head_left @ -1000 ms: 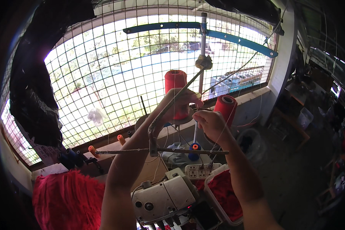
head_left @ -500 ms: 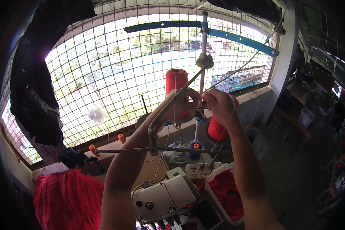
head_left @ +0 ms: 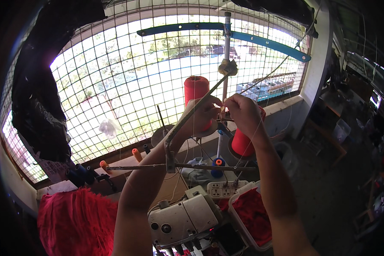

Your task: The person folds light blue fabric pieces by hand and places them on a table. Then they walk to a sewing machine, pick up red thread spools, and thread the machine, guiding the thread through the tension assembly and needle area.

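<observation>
Both hands are raised in front of a thread stand's upright pole (head_left: 226, 87), fingertips almost meeting. My left hand (head_left: 202, 112) has its fingers curled in a pinch, and my right hand (head_left: 243, 112) pinches close beside it. Between them shows a thin strand that looks like thread, its ends hard to make out. Behind my left hand stands a tall red thread cone (head_left: 196, 87). Below my right hand is another red thread cone (head_left: 242, 143), partly covered by the hand. A slanting metal rod (head_left: 185, 119) passes in front of my left hand and wrist.
Blue perforated bars (head_left: 269, 42) cross the pole's top before a wire-mesh window (head_left: 128, 77). Below are a horizontal rod (head_left: 200, 166), a sewing machine (head_left: 185, 217), a power strip (head_left: 226, 190) and a bin rim (head_left: 234, 213) around red cloth. Red fabric (head_left: 77, 217) is piled at left.
My right hand has shifted slightly up and left, its fingertips nearer the pole. The fingers of my left hand have curled in a little lower. Both hands stay pinched.
</observation>
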`<act>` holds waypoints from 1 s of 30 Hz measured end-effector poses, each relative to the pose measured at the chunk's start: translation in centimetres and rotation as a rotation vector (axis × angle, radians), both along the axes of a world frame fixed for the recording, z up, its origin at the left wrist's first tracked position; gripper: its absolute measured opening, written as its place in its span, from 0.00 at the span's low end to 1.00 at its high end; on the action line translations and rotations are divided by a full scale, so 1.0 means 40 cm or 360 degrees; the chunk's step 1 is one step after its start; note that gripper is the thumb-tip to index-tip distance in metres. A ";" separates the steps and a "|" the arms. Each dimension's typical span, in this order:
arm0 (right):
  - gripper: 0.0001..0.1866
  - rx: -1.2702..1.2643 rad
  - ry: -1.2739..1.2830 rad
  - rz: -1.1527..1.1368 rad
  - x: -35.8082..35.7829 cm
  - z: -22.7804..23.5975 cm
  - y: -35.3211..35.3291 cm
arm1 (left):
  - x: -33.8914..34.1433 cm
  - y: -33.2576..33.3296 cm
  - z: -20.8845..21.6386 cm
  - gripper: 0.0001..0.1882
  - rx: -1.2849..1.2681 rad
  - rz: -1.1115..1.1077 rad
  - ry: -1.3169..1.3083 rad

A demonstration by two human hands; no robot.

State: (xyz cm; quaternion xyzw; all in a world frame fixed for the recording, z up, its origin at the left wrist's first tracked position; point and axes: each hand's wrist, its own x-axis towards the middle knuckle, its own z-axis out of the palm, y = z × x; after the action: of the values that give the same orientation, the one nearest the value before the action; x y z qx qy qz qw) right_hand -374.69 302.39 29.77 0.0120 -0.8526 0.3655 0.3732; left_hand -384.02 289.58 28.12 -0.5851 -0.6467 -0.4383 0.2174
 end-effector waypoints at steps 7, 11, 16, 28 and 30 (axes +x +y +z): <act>0.12 -0.0241 -0.0052 -0.0026 -0.018 -0.016 0.009 | 0.038 -0.014 0.038 0.05 -0.0088 -0.0036 -0.0941; 0.12 -0.0670 -0.0217 0.0241 -0.033 -0.035 -0.012 | 0.007 -0.025 0.028 0.05 -0.0011 -0.0113 -0.0888; 0.08 -0.0845 -0.0299 0.0433 -0.038 -0.053 -0.017 | -0.010 -0.025 0.020 0.05 0.0013 -0.0171 -0.1130; 0.15 -0.0133 0.0375 0.0160 -0.037 -0.046 -0.033 | -0.034 -0.038 0.024 0.11 -0.0062 -0.0428 -0.1252; 0.12 -0.0121 0.0377 0.0160 -0.036 -0.042 -0.041 | -0.038 -0.038 0.023 0.12 -0.0087 -0.0433 -0.1209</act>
State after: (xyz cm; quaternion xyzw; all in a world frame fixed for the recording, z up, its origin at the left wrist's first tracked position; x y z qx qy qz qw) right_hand -376.11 300.74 28.10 0.0837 -0.7863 0.4119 0.4528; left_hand -385.56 288.07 29.02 -0.4674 -0.6091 -0.6308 -0.1126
